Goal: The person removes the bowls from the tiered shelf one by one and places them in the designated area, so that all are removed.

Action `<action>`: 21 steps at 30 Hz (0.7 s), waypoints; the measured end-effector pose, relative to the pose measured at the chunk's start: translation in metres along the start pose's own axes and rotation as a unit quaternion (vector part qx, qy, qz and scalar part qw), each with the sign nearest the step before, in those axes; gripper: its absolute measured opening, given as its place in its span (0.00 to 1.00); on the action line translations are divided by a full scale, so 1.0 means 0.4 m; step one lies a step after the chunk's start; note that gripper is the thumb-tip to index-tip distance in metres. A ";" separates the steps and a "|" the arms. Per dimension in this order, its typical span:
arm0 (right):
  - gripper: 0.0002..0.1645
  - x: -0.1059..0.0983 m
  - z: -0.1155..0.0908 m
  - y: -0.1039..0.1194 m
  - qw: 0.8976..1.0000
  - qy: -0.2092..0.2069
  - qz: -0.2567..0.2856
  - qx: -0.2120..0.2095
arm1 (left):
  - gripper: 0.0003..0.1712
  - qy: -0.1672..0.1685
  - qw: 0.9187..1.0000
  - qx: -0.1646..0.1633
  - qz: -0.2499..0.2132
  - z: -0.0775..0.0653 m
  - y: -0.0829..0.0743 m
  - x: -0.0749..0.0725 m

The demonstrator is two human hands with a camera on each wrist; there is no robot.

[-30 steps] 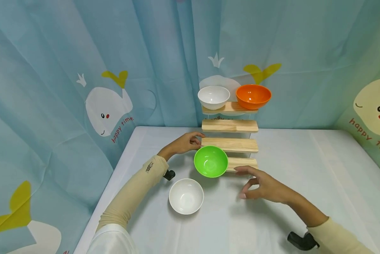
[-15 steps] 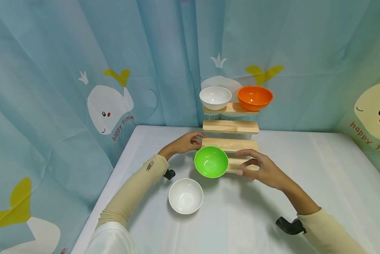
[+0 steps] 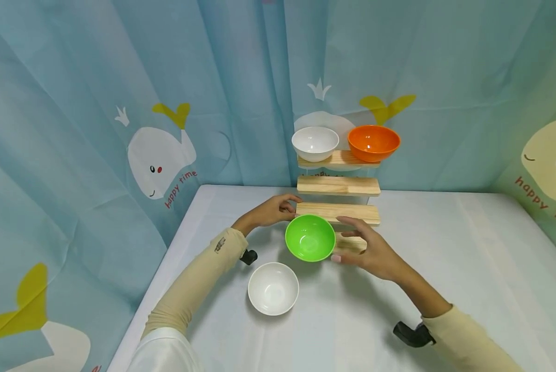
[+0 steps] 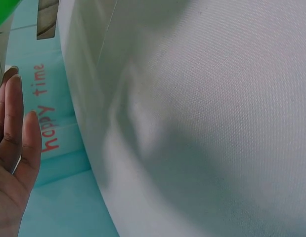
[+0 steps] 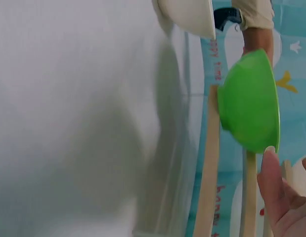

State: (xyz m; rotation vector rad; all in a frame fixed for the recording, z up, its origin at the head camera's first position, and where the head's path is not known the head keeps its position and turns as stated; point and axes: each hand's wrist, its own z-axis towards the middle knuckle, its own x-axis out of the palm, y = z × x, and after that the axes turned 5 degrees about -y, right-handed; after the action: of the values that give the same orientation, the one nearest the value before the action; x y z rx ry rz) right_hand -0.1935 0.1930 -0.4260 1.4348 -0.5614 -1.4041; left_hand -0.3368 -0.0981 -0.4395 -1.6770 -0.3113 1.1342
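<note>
A green bowl (image 3: 310,237) sits upright on the left part of the lowest board of a stepped wooden rack (image 3: 352,212). My right hand (image 3: 372,253) is at the bowl's right side, thumb and fingers spread apart. In the right wrist view, the thumb (image 5: 271,187) comes right up to the green bowl's rim. My left hand (image 3: 270,209) is by the left end of the rack's second-lowest board, fingertips at its edge. The left wrist view shows that hand's fingers (image 4: 13,113) mostly extended, below a sliver of the green bowl (image 4: 2,10).
A white bowl (image 3: 273,288) stands on the white table (image 3: 445,248), in front of the rack. Another white bowl (image 3: 315,143) and an orange bowl (image 3: 373,143) rest on the top board. A patterned blue curtain (image 3: 240,103) hangs behind.
My right hand has moved left and slightly up, from beside the rack to the green bowl's right rim. The left hand and the bowls stay where they were.
</note>
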 end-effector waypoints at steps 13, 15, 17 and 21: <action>0.59 0.050 0.017 0.009 1.000 0.008 0.013 -0.004 | 0.29 0.004 1.000 0.000 -0.005 0.002 -0.001 -0.002; 0.61 0.057 0.018 0.008 1.000 0.006 0.004 -0.007 | 0.29 0.004 1.000 0.001 -0.005 0.002 0.001 -0.002; 0.62 0.064 0.018 0.007 1.000 0.005 0.004 -0.003 | 0.29 0.002 1.000 0.000 -0.003 0.003 0.002 -0.001; 0.63 0.077 0.018 0.006 1.000 0.010 0.010 0.004 | 0.29 0.001 1.000 -0.003 -0.002 0.002 0.001 -0.002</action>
State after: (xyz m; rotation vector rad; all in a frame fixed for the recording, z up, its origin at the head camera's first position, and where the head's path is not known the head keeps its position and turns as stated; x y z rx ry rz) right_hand -0.1928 0.1633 -0.4368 1.4440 -0.5689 -1.3716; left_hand -0.3380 -0.0983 -0.4396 -1.6820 -0.3164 1.1286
